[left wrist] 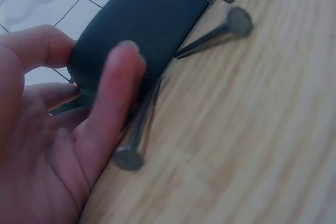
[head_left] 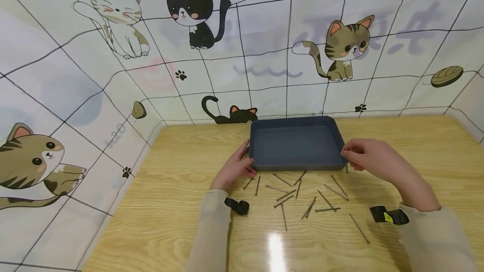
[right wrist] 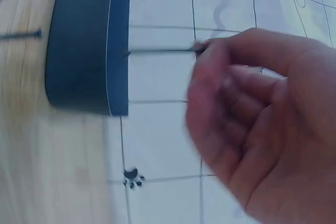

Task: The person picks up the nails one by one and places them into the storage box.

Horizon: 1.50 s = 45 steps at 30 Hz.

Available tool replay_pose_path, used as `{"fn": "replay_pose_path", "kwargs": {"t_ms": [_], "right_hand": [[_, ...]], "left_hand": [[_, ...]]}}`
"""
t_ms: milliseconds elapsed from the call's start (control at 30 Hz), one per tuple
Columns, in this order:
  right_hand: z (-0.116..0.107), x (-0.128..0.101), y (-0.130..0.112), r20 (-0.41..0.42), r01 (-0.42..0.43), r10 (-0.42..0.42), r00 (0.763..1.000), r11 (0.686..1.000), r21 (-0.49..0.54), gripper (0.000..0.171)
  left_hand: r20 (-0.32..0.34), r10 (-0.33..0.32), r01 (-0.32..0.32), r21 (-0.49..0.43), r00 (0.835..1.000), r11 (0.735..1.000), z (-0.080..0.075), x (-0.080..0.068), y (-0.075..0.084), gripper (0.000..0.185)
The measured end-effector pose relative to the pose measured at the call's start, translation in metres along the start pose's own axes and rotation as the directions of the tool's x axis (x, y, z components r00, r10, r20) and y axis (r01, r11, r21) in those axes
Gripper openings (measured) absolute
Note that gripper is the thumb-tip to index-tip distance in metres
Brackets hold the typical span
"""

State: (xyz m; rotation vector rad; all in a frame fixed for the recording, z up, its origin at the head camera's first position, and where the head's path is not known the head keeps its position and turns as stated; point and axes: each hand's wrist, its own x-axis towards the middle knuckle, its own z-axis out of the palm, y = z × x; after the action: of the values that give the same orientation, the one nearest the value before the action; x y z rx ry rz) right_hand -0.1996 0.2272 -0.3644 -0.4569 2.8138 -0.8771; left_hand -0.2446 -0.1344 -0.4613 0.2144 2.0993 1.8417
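A dark blue-grey rectangular tray (head_left: 298,167) sits on the table near the back wall. My left hand (head_left: 235,168) holds its front left corner; in the left wrist view one finger lies along the tray's outer wall (left wrist: 163,19), the others around the corner. My right hand (head_left: 368,158) is by the front right corner. Its fingertips pinch a nail (right wrist: 163,51), whose far end reaches to the tray's rim in the right wrist view. Several loose nails (head_left: 285,217) lie scattered in front of the tray, two of them (left wrist: 139,129) close to my left hand.
The wooden table (head_left: 170,205) ends against a wall (head_left: 264,74) printed with cats and grid lines. A side wall (head_left: 75,158) stands to the left. One nail (head_left: 359,228) lies nearer to the right wrist strap (head_left: 389,215).
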Motion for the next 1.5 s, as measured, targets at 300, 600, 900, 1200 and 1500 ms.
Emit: {"fn": "replay_pose_path", "kwargs": {"t_ms": [300,600,900,1200,1500], "right_hand": [[0.014,0.021,-0.005,-0.010,0.058,-0.059,0.998,0.944,0.325,0.031],[0.017,0.050,0.003,-0.016,0.021,-0.018,1.000,0.961,0.275,0.027],[0.024,0.083,0.007,0.025,0.020,-0.023,0.999,0.994,0.110,0.025],[0.023,0.105,-0.003,0.076,0.098,-0.089,0.993,0.986,-0.138,0.021],[0.026,0.108,-0.011,0.166,0.170,-0.129,0.978,0.951,-0.258,0.019]], "left_hand": [[-0.006,0.001,-0.002,-0.039,1.000,0.999,0.005,-0.012,0.011,0.067],[-0.028,0.029,-0.029,-0.032,0.999,0.999,0.002,-0.013,0.007,0.063],[-0.065,0.081,-0.081,0.000,0.995,0.997,-0.001,-0.002,-0.012,0.057],[-0.025,0.105,-0.106,-0.020,0.994,0.994,0.000,-0.009,0.003,0.057],[-0.015,0.097,-0.097,0.001,0.995,0.995,0.002,-0.015,0.016,0.056]]}}
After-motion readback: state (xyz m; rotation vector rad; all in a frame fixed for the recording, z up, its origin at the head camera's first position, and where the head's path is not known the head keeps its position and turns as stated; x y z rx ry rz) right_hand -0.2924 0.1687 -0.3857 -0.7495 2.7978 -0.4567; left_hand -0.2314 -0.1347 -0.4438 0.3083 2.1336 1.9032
